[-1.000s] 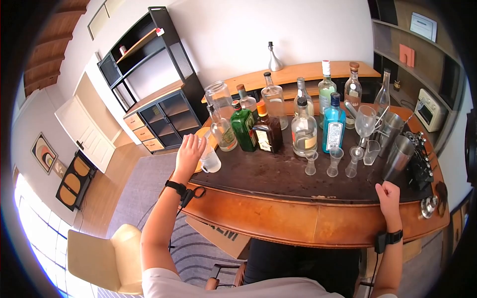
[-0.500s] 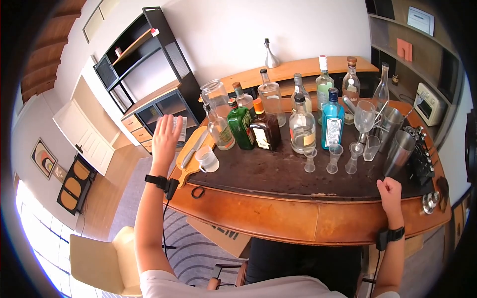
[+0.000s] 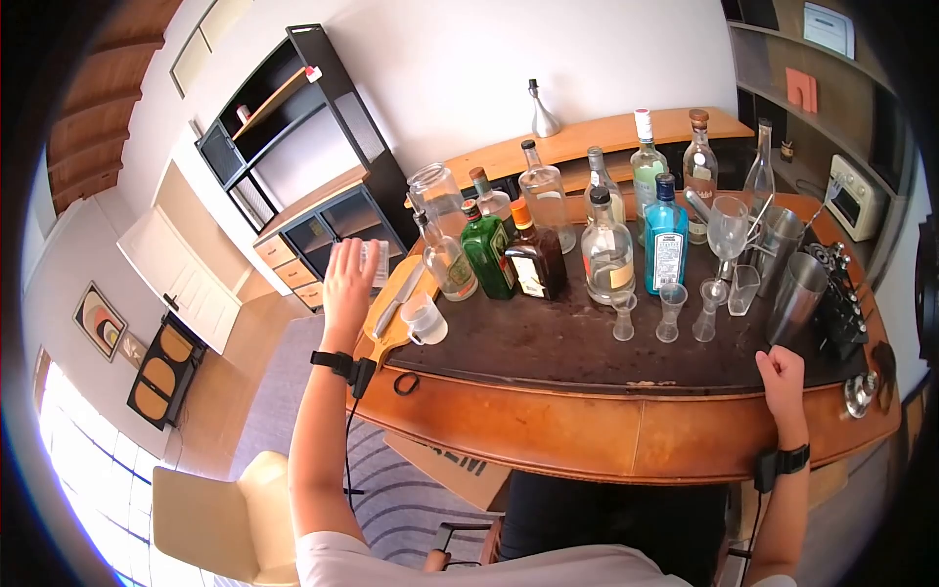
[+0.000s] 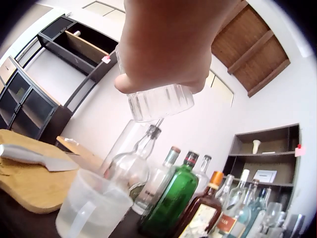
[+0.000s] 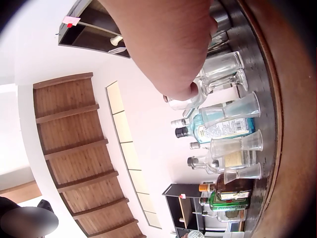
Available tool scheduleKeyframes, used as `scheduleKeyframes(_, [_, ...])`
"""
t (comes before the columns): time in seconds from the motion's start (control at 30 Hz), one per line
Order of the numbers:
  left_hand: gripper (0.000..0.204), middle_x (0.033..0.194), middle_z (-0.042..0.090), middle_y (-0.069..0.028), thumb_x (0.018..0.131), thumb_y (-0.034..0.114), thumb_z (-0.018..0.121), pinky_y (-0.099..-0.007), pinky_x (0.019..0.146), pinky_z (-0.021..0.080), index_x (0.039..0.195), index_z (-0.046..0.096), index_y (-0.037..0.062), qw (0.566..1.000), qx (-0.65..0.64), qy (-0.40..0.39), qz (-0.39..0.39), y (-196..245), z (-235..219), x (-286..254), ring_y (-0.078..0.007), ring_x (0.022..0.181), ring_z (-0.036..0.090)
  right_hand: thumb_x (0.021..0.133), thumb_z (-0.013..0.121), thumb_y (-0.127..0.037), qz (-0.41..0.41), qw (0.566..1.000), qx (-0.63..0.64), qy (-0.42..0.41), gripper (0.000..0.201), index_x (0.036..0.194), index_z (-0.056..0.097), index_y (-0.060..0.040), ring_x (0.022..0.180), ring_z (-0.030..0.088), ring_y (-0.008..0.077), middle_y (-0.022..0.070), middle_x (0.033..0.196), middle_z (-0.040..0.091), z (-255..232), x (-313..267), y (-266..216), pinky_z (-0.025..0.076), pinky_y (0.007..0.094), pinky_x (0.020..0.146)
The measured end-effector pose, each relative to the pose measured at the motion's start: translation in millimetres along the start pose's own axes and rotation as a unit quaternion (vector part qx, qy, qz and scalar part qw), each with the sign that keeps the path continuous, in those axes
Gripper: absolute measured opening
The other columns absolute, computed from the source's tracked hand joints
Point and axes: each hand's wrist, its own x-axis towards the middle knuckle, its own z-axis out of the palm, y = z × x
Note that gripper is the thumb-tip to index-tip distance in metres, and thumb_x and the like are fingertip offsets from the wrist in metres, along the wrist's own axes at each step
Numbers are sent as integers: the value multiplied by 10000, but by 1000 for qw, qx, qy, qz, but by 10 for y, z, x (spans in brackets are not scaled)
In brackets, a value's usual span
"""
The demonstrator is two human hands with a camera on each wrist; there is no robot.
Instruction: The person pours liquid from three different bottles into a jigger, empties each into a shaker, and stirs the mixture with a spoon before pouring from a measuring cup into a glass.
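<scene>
My left hand (image 3: 347, 293) is raised over the left end of the desk and grips a clear ribbed glass (image 4: 161, 103). In the left wrist view, the glass's lower part sticks out below the hand; the fingers hide the rest. Underneath are a wooden cutting board (image 3: 393, 338) with a knife (image 3: 399, 298) on it, and a translucent plastic measuring jug (image 3: 424, 320) beside it. My right hand (image 3: 782, 382) rests curled at the desk's right front edge, holding nothing. Closest to it stands a metal shaker tin (image 3: 796, 298).
Several bottles stand along the back, among them a green bottle (image 3: 488, 252), a brown bottle (image 3: 537, 259) and a blue bottle (image 3: 665, 245). In front are small hourglass-shaped cups (image 3: 670, 315) and a stemmed glass (image 3: 728, 227). A black ring (image 3: 406, 383) lies near the front edge.
My left hand has moved left with the glass, away from above the measuring jug, uncovering the board and knife. The right hand stays in its place.
</scene>
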Motion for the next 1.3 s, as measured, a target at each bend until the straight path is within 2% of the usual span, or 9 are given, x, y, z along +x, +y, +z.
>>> scheduleKeyframes(0.1, [532, 1326, 573, -195, 850, 41, 618, -478, 1171, 420, 1376, 544, 68, 1000, 6, 5, -5, 36, 108, -37, -361, 1293, 554, 945, 706, -71, -6, 1000, 0, 9, 423, 686, 375, -18, 609, 294, 105, 28, 627, 307, -7, 9, -1, 273, 320, 527])
scheduleKeyframes(0.17, [507, 1281, 585, -196, 865, 92, 616, -473, 1170, 420, 1367, 544, 88, 994, 2, -39, 103, 141, 378, -194, -354, 1286, 560, 943, 708, -73, -14, 1000, 3, 14, 424, 682, 380, -15, 602, 295, 107, 31, 620, 312, -11, 1, -47, 273, 321, 525])
scheduleKeyframes(0.23, [516, 1284, 593, -207, 866, 74, 607, -474, 1176, 409, 1378, 547, 90, 993, -23, -53, 100, 255, 318, -220, -362, 1296, 553, 941, 711, -73, -9, 1000, -3, 13, 424, 680, 384, -13, 596, 297, 109, 34, 615, 317, -22, 5, -41, 273, 322, 524])
scheduleKeyframes(0.43, [676, 1329, 605, -185, 759, 47, 720, -479, 1129, 443, 1410, 536, 60, 987, -131, -9, -97, 207, 74, -87, -386, 1281, 560, 938, 717, -74, -14, 1000, -4, 8, 420, 684, 388, -10, 594, 298, 109, 39, 616, 319, -8, 12, -23, 269, 320, 523])
scheduleKeyframes(0.53, [789, 1273, 649, -166, 647, 142, 882, -458, 1020, 518, 1356, 545, 56, 945, -251, 20, -208, 487, -55, -13, -375, 1199, 624, 939, 718, -77, -10, 1000, 0, 9, 420, 686, 389, -9, 599, 297, 106, 38, 620, 315, -16, 7, -67, 268, 319, 524])
scheduleKeyframes(0.63, [804, 1202, 681, -163, 633, 221, 936, -450, 952, 546, 1309, 535, 49, 815, -451, -48, -361, 920, -132, 13, -362, 1105, 677, 946, 718, -82, -6, 1000, 4, 6, 424, 684, 392, -12, 608, 294, 91, 18, 622, 314, -19, 7, -38, 268, 312, 525])
scheduleKeyframes(0.77, [871, 1146, 681, -163, 632, 331, 977, -401, 918, 554, 1293, 512, 3, 698, -583, -82, -408, 1620, 289, -218, -297, 1051, 690, 952, 719, -90, 1, 1000, 12, 1, 431, 676, 397, -14, 612, 299, 77, -4, 614, 328, -15, 8, -84, 271, 300, 521])
scheduleKeyframes(1.0, [965, 1219, 668, -176, 661, 251, 987, -371, 965, 559, 1409, 427, 11, 614, -652, -94, -435, 2160, 381, -264, -252, 1115, 682, 944, 731, -100, -5, 1000, 1, 7, 420, 676, 420, -7, 599, 308, 81, 10, 600, 340, -1, 9, -34, 281, 307, 514])
scheduleKeyframes(1.3, [972, 1263, 675, -188, 692, 321, 970, -395, 1027, 526, 1429, 412, 20, 668, -624, -138, -382, 2208, 443, -389, -286, 1179, 665, 941, 732, -95, 4, 1000, -3, 2, 429, 675, 406, -11, 601, 305, 77, 7, 605, 330, -5, 4, -64, 276, 301, 515])
